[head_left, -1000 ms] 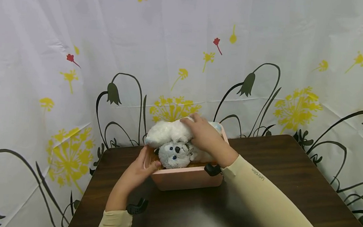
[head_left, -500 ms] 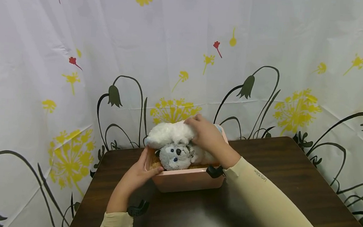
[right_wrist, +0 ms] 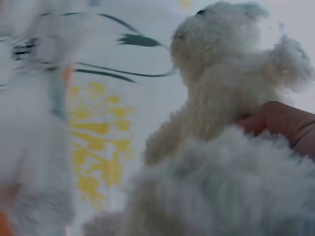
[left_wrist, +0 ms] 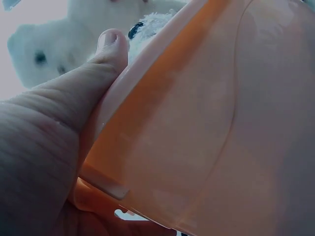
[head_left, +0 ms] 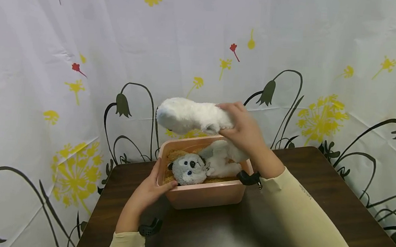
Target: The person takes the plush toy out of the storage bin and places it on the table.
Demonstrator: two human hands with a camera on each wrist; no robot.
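Observation:
My right hand (head_left: 244, 128) grips a fluffy white plush toy (head_left: 191, 115) by one end, up above the pink plastic bin (head_left: 206, 196). In the right wrist view the white plush toy (right_wrist: 216, 73) fills much of the picture, with a fingertip sunk in its fur. A grey-and-white plush dog (head_left: 189, 169) with blue eyes lies on its side in the bin, a small tag at its neck. My left hand (head_left: 148, 189) holds the bin's left end, thumb over the rim. The left wrist view shows that thumb on the rim of the bin (left_wrist: 162, 132).
Brown, fuzzy material (head_left: 171, 156) lies under the dog in the bin. The bin stands on a dark wooden table (head_left: 291, 176). Behind the table hangs a white curtain (head_left: 190, 42) printed with flowers.
The white plush toy has risen out of the bin in my right hand, uncovering more of the dog. My left hand stays on the bin.

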